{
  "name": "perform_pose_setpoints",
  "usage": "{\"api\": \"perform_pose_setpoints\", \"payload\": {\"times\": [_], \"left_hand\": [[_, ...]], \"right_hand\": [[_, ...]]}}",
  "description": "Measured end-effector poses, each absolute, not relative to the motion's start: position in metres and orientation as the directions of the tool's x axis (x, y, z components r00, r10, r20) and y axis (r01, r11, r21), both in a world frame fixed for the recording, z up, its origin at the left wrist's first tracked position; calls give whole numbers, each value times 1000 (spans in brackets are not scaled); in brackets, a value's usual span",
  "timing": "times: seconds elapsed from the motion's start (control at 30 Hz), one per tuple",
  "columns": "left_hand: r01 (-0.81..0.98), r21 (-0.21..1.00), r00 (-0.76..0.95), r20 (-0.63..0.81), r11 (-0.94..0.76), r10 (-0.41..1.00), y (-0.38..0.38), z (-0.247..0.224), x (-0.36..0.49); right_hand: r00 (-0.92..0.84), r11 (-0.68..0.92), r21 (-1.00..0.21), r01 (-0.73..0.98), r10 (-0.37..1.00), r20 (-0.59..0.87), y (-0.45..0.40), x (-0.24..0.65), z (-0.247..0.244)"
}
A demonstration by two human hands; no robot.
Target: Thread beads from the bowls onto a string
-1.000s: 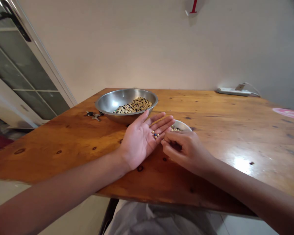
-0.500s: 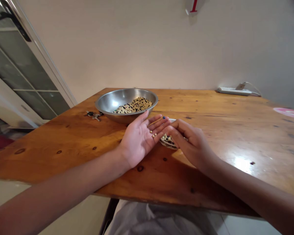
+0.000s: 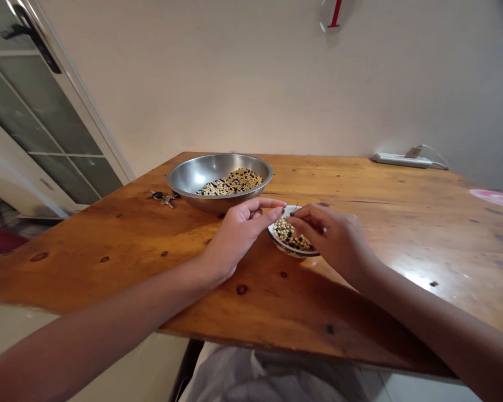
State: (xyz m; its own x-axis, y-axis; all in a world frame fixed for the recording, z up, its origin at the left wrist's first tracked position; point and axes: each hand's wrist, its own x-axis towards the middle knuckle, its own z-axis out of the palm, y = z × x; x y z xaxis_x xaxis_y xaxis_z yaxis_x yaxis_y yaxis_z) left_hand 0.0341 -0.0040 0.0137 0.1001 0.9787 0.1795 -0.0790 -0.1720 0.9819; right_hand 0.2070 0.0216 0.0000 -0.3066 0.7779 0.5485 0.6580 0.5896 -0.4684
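My left hand [image 3: 243, 233] is turned on its side at the small bowl's left edge, index finger stretched forward and the other fingers curled. A tiny dark bead-like spot [image 3: 283, 210] shows at its thumb tip; the inside of the palm is hidden. My right hand [image 3: 333, 234] reaches over the bowl's right side, thumb and index finger pinched at a small blue bead [image 3: 292, 214]. A thin dark strand rises beside that bead. Under both hands stands a small white bowl [image 3: 271, 233] with cream and black bead-like pieces [image 3: 291, 234] in it.
A wide steel bowl [image 3: 184, 174] with more cream and black pieces stands behind my left hand. Keys [image 3: 166, 200] lie at its left. A power strip [image 3: 402, 159] sits at the table's back right, and a pink round sticker [image 3: 497, 197] is near the right edge.
My left hand has turned from palm up, with a few cream pieces on it, to its side with fingers curled. The blue bead has gone from near the left fingertips to my right fingertips.
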Motion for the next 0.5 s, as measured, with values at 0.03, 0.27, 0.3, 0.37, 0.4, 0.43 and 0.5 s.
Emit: {"api": "perform_pose_setpoints", "payload": {"times": [0.03,0.27,0.3,0.37,0.4,0.43,0.5], "left_hand": [[-25,981,100,196,-194,976,-2,12,33],[132,939,132,301,-318,945,13,1,27],[131,937,135,306,-323,942,14,0,27],[133,934,156,310,-332,938,14,-1,27],[142,930,170,314,-339,934,14,-1,28],[159,923,181,321,-349,930,13,-1,28],[207,903,188,340,-375,921,12,0,28]], "right_hand": [[-318,591,-452,668,776,545,20,207,0],[-397,633,-294,716,716,575,19,207,-1],[-403,637,-272,721,705,583,20,207,-1],[-415,645,-234,727,685,599,21,208,-2],[-424,649,-214,730,676,603,21,208,-2],[-432,652,-194,733,666,608,21,208,-2],[-447,657,-160,737,651,613,21,208,-2]]}}
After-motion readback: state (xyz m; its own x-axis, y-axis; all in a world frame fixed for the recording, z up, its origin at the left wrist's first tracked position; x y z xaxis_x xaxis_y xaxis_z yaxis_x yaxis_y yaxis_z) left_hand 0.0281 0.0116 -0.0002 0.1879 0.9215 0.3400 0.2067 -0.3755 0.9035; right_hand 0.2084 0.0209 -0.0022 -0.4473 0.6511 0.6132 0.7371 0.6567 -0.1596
